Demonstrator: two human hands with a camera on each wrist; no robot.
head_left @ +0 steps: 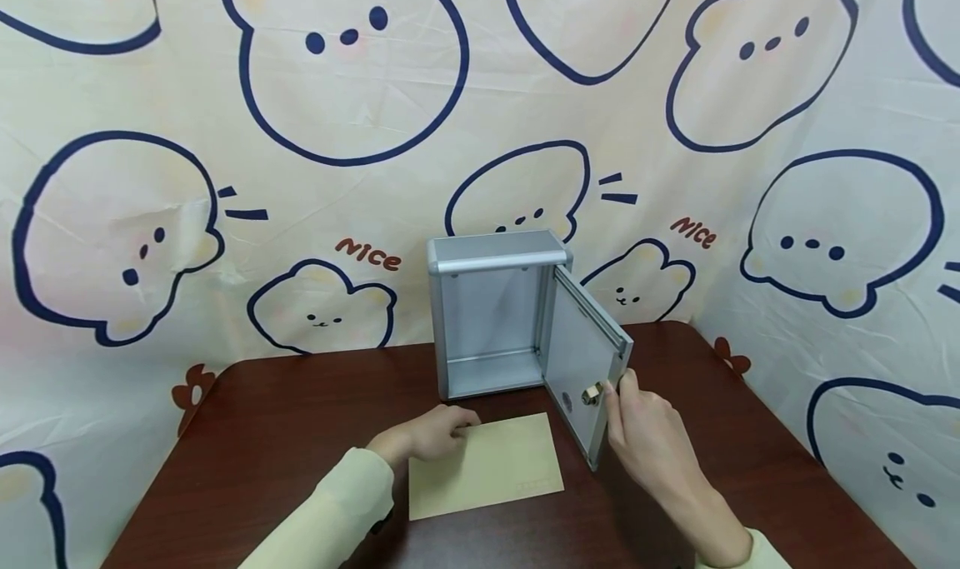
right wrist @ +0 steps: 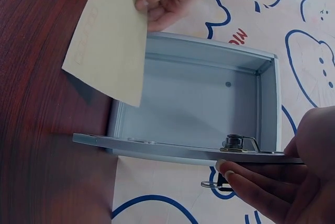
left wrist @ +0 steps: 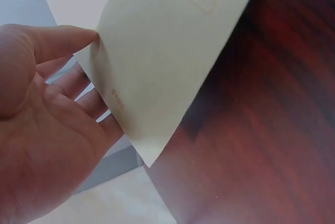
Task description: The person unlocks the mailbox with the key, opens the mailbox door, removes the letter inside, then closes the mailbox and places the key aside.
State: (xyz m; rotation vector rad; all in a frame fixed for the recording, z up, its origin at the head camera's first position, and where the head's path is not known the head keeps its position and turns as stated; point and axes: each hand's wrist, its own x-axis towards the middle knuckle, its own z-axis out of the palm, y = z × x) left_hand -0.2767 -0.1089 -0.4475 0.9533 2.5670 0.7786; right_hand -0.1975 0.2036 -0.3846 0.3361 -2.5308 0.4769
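My left hand pinches a pale yellow envelope by its far edge, thumb on top and fingers beneath in the left wrist view. The envelope hangs tilted above the table, in front of a grey metal box. Open toward me, the box shows a bare inside and a door swung out on the right. My right hand holds the door's free edge, beside the lock. In the right wrist view a key ring hangs from the door's outer face near the fingertips.
Everything stands on a dark reddish-brown table with rounded far corners. Behind and to the right hangs a pale cloth printed with cartoon bears. The box stands near the table's back edge.
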